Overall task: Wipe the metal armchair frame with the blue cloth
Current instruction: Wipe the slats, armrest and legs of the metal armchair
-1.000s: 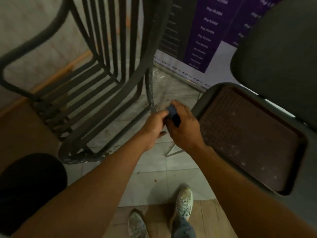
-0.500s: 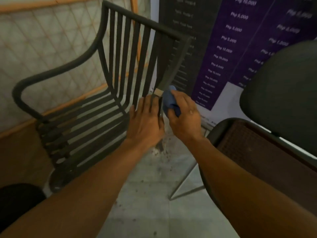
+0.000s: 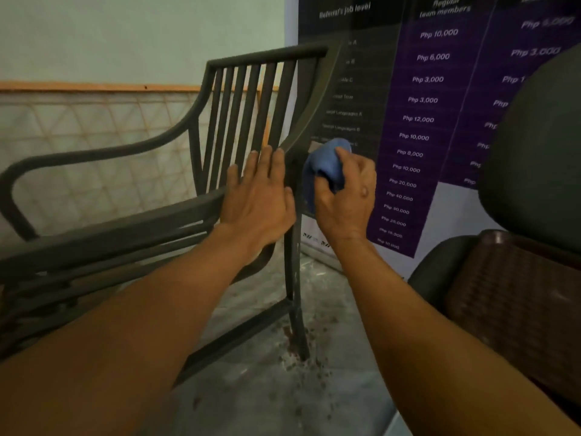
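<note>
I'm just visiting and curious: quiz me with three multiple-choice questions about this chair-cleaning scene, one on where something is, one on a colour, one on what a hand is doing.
1. Where is the cloth?
A. on the floor
B. against the chair frame, below the right armrest
C. draped over the top rail

2. What colour is the price column on the poster?
A. purple
B. red
C. green

3. What is the left hand doing?
A. gripping a bottle
B. hanging at the side
C. lying flat and open on the frame

Answers:
1 B, the right hand presses the bunched cloth against the upright there.
2 A, the figures sit on purple.
3 C, its fingers are spread across the slats.
</note>
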`<action>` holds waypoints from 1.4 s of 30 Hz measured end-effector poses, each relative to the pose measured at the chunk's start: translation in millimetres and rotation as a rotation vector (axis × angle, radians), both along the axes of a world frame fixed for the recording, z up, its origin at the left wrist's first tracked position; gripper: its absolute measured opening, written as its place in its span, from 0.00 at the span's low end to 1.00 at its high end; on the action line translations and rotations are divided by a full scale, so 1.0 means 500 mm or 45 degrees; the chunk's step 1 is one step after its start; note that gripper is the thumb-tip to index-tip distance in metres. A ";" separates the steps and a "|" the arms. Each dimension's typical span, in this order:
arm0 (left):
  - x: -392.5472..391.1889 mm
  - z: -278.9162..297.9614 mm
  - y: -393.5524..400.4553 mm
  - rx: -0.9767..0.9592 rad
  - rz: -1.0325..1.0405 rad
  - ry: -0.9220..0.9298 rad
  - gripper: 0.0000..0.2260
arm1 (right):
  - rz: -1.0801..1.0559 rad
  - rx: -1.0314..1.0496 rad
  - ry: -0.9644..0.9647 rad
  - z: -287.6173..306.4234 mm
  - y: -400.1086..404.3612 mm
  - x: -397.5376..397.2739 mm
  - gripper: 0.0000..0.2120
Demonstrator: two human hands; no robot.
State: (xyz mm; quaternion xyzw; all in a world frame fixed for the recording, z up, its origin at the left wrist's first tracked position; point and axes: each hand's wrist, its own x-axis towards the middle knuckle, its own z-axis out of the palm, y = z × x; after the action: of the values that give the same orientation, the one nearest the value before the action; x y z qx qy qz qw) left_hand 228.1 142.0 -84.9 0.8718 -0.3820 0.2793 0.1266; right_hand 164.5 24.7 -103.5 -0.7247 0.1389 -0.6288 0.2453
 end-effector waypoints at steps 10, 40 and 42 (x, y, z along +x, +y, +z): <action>0.007 -0.029 0.011 0.019 0.064 -0.170 0.30 | 0.168 -0.022 0.167 -0.027 0.000 0.096 0.25; 0.017 -0.072 0.009 0.027 0.153 -0.453 0.34 | 0.218 0.007 -0.007 -0.089 -0.006 0.090 0.19; 0.013 -0.071 0.011 0.003 0.134 -0.426 0.35 | 0.221 0.001 0.083 -0.132 0.005 0.101 0.19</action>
State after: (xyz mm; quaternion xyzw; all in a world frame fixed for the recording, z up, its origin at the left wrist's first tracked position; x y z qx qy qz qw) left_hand 234.6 147.3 -120.6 0.8322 -0.3517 0.4263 0.0454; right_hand 214.9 27.0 -169.3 -0.7539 0.0838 -0.5813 0.2943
